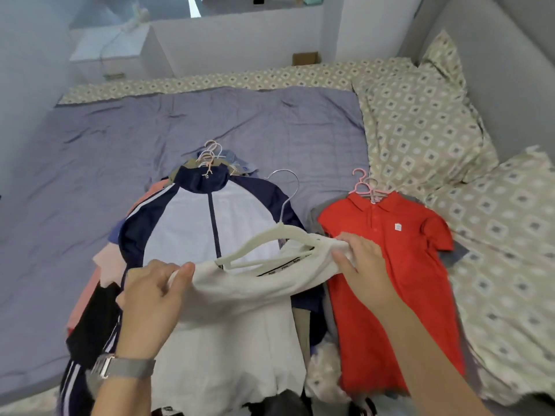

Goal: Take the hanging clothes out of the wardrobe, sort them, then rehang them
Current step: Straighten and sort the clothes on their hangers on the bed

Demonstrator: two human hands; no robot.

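Over the bed's wrinkled blue quilt (90,151), we stretch a soft white shirt (240,310) on its curved white hanger (270,238), left hand (150,298) and right hand (360,259) each gripping a shoulder.

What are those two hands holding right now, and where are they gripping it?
A white shirt on a white hanger. The left hand grips one shoulder, the right hand the other.

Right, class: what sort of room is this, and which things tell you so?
Most likely a bedroom: a bed with a purple cover, patterned pillows by the wall, and clothes on hangers laid out on it.
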